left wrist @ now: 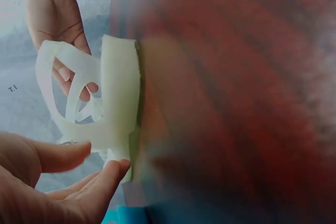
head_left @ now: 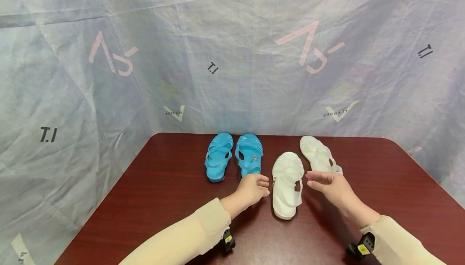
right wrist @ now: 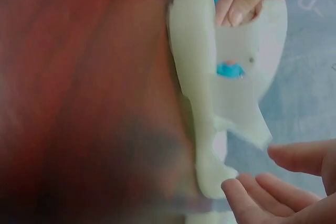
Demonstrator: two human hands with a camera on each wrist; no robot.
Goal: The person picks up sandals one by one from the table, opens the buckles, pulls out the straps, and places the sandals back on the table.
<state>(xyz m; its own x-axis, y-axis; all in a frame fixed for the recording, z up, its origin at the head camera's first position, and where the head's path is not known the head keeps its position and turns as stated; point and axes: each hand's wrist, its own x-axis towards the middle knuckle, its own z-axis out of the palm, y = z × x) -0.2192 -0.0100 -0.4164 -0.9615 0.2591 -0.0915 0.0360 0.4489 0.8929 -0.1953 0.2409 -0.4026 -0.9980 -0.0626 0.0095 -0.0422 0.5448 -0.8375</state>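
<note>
From my remote seat, I watch 2 bare hands at a dark red-brown table [head_left: 174, 208], with 1 white sandal [head_left: 285, 202] lying between them. It rests sole down on the tabletop, its broad strapped end pointing away from the person and its narrower end towards them.

My left hand [head_left: 250, 190] is just beside the sandal's left edge, and I read its grip as released: the fingers are loosely bent, thumb apart from them, with nothing between. In the left wrist view, the thumb and fingertips overlap the sandal's outline, and I cannot tell whether they touch it.

My right hand [head_left: 334, 188] is just off the opposite edge, near the side strap, also released, its fingers reaching out almost straight towards the sandal and the thumb held below them. The right wrist view puts the fingertips right by the sandal; contact there is too close for me to call.

Further back, the 2nd white sandal [head_left: 316, 154] lies at a slant, its near end partly behind my right hand. To the left, 2 blue sandals stand side by side near the far edge: the left blue sandal [head_left: 217, 158] in full view, the right blue sandal [head_left: 249, 152] with its near end hidden behind my left hand. A printed grey cloth [head_left: 232, 91] hangs behind the table.
</note>
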